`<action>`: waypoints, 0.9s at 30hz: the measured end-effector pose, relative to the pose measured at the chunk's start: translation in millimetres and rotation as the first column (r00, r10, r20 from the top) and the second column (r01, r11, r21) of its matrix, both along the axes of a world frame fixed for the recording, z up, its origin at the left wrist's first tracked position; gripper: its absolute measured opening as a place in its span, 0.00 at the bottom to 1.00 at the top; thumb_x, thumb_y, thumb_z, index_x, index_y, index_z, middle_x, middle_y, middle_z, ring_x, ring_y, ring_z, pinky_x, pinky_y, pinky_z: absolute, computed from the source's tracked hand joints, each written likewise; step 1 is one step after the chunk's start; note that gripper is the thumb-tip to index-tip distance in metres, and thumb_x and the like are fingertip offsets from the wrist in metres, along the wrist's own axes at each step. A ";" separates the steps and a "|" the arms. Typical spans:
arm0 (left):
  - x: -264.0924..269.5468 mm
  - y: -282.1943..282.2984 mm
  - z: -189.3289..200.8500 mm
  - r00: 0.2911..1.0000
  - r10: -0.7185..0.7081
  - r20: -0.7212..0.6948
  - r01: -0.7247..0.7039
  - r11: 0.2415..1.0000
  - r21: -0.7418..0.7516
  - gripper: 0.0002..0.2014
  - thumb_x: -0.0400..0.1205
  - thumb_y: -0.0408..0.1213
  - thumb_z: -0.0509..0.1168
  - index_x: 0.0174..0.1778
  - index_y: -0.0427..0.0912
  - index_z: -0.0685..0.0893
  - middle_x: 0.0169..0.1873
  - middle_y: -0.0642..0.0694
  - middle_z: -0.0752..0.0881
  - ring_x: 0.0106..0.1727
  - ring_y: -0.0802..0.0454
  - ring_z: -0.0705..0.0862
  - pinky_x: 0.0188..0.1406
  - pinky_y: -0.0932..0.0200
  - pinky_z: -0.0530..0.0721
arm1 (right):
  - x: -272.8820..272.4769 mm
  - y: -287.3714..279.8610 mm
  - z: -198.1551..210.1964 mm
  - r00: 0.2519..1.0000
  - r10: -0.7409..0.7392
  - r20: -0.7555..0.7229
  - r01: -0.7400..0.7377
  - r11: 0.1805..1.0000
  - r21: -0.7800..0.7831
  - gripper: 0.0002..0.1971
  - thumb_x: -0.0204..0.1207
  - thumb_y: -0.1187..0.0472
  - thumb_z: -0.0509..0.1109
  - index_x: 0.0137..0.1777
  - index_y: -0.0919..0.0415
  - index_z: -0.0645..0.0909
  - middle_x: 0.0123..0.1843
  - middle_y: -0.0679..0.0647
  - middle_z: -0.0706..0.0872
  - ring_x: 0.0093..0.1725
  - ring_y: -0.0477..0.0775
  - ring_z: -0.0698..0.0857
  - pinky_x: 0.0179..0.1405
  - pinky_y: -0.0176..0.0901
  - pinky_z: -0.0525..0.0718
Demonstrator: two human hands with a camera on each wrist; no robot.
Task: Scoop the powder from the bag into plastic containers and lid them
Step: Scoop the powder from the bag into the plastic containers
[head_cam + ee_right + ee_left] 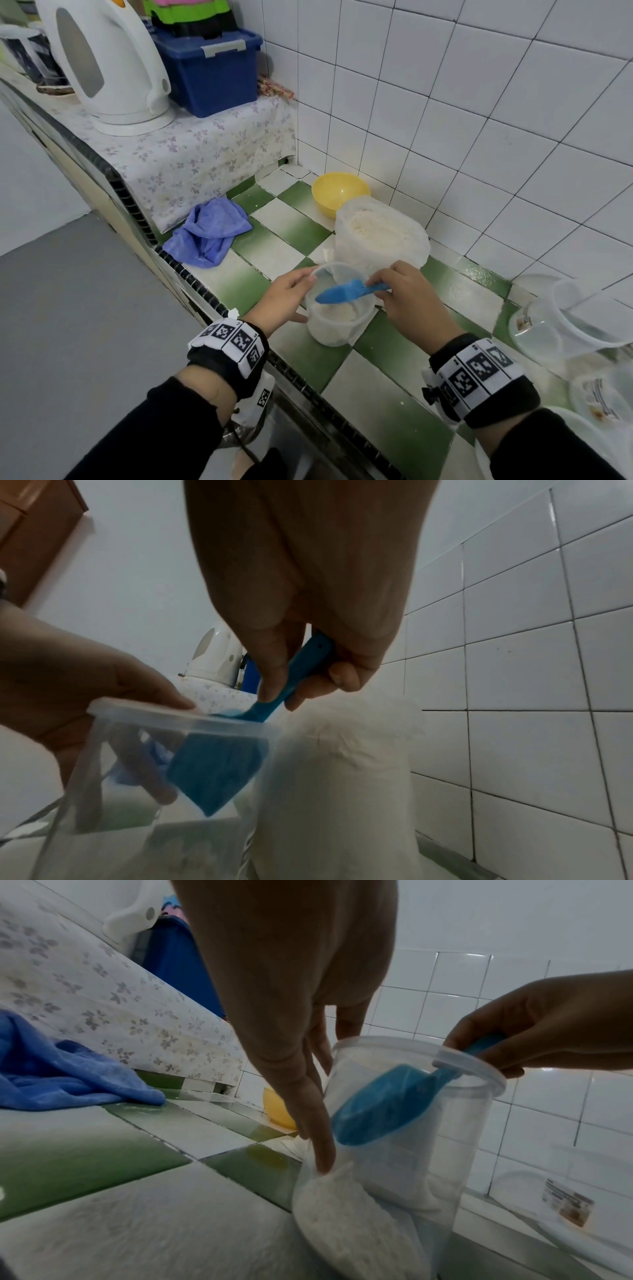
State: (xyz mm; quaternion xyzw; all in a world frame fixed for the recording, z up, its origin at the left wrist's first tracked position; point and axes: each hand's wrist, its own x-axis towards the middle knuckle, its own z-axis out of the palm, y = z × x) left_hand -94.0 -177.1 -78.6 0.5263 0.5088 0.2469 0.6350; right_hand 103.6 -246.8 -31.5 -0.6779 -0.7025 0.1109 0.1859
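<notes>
1. A blue cloth [209, 233] lies crumpled at the left of the checkered counter [284, 222].
2. Her left hand [286, 301] holds the clear container [337, 325], partly filled with powder.
3. Her right hand [407, 294] pinches the blue scoop [346, 291], tipped inside the container.
4. The open powder bag [380, 233] stands just behind it.

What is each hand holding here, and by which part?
The right hand pinches the blue scoop by its handle end, bowl inside the clear container. The left hand grips that container by its side and rim.
</notes>
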 end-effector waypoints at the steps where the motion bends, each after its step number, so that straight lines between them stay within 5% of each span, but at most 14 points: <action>1: 0.5 1.0 -0.4 1.000 0.015 0.002 -0.015 1.000 -0.013 0.11 0.88 0.42 0.57 0.59 0.56 0.83 0.54 0.47 0.87 0.56 0.48 0.86 0.49 0.43 0.89 | 1.3 0.2 2.5 1.000 -0.015 -0.013 0.014 1.000 -0.028 0.09 0.76 0.66 0.69 0.55 0.61 0.84 0.46 0.51 0.77 0.47 0.50 0.76 0.48 0.32 0.71; 6: -0.5 2.6 1.1 1.000 0.006 0.008 -0.005 0.998 -0.064 0.11 0.88 0.43 0.56 0.59 0.53 0.84 0.54 0.44 0.87 0.56 0.44 0.85 0.51 0.43 0.89 | 8.9 4.1 19.6 0.994 -0.072 -0.084 0.064 0.993 -0.103 0.11 0.79 0.62 0.66 0.59 0.59 0.84 0.45 0.50 0.76 0.45 0.46 0.73 0.42 0.26 0.66; 9: -0.9 2.2 4.2 1.000 0.007 0.019 -0.005 0.996 -0.084 0.12 0.88 0.43 0.57 0.61 0.52 0.84 0.58 0.41 0.87 0.59 0.41 0.85 0.49 0.43 0.89 | 14.7 3.6 39.4 0.987 -0.091 -0.130 0.074 0.989 -0.130 0.09 0.79 0.62 0.68 0.55 0.59 0.87 0.41 0.46 0.80 0.37 0.41 0.76 0.36 0.20 0.71; 13: -0.5 1.8 5.6 0.998 0.046 0.051 -0.039 0.991 -0.129 0.11 0.88 0.42 0.59 0.61 0.51 0.84 0.62 0.40 0.85 0.59 0.41 0.84 0.48 0.37 0.88 | 26.9 1.1 67.4 0.951 -0.164 -0.261 0.146 0.985 -0.090 0.07 0.77 0.61 0.69 0.51 0.55 0.88 0.37 0.51 0.86 0.35 0.53 0.81 0.28 0.26 0.72; 15: -0.8 1.9 5.6 0.996 0.059 0.064 -0.049 0.988 -0.149 0.12 0.87 0.41 0.59 0.64 0.48 0.84 0.63 0.40 0.84 0.62 0.39 0.83 0.48 0.33 0.88 | 34.1 2.4 76.1 0.928 -0.204 -0.310 0.209 0.978 -0.018 0.07 0.77 0.62 0.69 0.50 0.55 0.87 0.35 0.47 0.84 0.31 0.46 0.77 0.28 0.23 0.72; 17: -0.8 2.1 6.8 0.996 0.061 0.072 -0.049 0.986 -0.162 0.12 0.87 0.41 0.60 0.63 0.47 0.84 0.63 0.39 0.84 0.60 0.40 0.84 0.46 0.32 0.88 | 40.2 7.5 78.9 0.934 -0.237 -0.268 0.267 0.960 0.081 0.08 0.78 0.63 0.68 0.52 0.56 0.87 0.38 0.48 0.84 0.34 0.45 0.76 0.31 0.23 0.70; 21: 0.7 3.0 8.4 0.996 0.055 0.073 -0.042 0.985 -0.167 0.11 0.87 0.41 0.60 0.61 0.48 0.85 0.62 0.39 0.84 0.58 0.42 0.85 0.42 0.32 0.88 | 46.3 20.9 67.9 0.945 -0.328 -0.022 0.325 0.925 0.197 0.12 0.80 0.66 0.64 0.59 0.64 0.84 0.49 0.64 0.82 0.46 0.55 0.74 0.43 0.34 0.62; 24: 1.2 2.8 8.3 0.996 0.056 0.072 -0.043 0.986 -0.164 0.09 0.87 0.42 0.60 0.58 0.50 0.85 0.62 0.40 0.84 0.58 0.42 0.85 0.41 0.32 0.88 | 44.9 26.4 52.1 0.936 -0.320 0.148 0.290 0.938 0.189 0.13 0.77 0.72 0.64 0.58 0.68 0.84 0.46 0.66 0.80 0.48 0.64 0.76 0.44 0.41 0.66; 27: 1.8 2.7 8.2 0.996 0.059 0.072 -0.046 0.985 -0.165 0.09 0.87 0.42 0.60 0.56 0.50 0.85 0.62 0.42 0.84 0.58 0.42 0.84 0.42 0.32 0.88 | 37.6 30.2 38.9 0.930 -0.292 0.222 0.271 0.955 0.121 0.13 0.77 0.71 0.62 0.57 0.67 0.83 0.46 0.63 0.79 0.46 0.61 0.76 0.43 0.43 0.71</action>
